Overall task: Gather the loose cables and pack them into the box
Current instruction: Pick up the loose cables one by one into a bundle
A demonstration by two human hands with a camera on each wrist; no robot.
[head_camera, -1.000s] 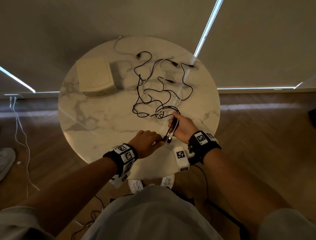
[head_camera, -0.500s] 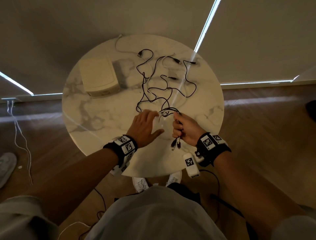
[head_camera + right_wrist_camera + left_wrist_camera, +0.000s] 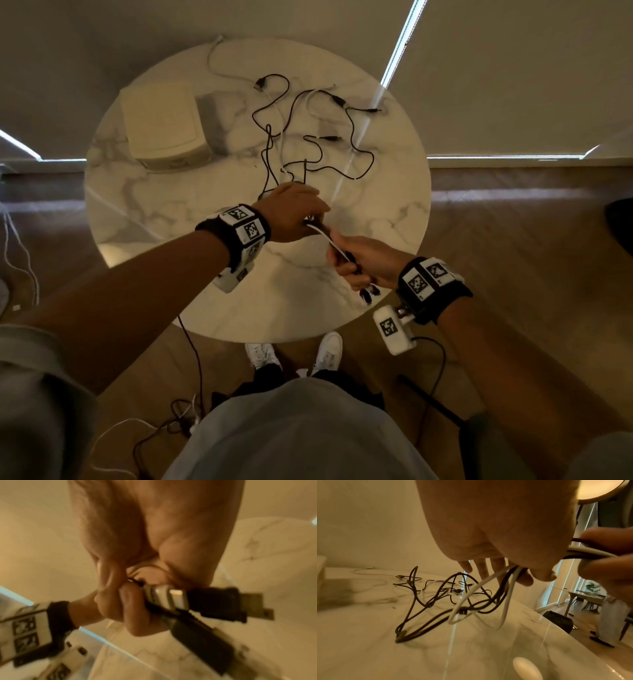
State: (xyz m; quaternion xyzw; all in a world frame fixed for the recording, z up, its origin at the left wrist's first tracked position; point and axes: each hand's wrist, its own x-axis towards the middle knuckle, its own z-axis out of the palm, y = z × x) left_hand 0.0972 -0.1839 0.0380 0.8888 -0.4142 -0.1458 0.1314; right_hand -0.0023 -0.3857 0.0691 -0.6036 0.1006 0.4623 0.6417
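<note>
Right hand (image 3: 145, 547) fisted around cable plugs (image 3: 197, 601), black and silver ends sticking out. Left hand (image 3: 89, 608) touches it, marker wristband (image 3: 30, 628) visible. Marble counter (image 3: 274, 547) below. Blurry.

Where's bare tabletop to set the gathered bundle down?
Bare marble lies on the table between the box and the left hand, and along the near rim under the right hand. Crowded: loose cables cover the far middle, right of the box.
</note>
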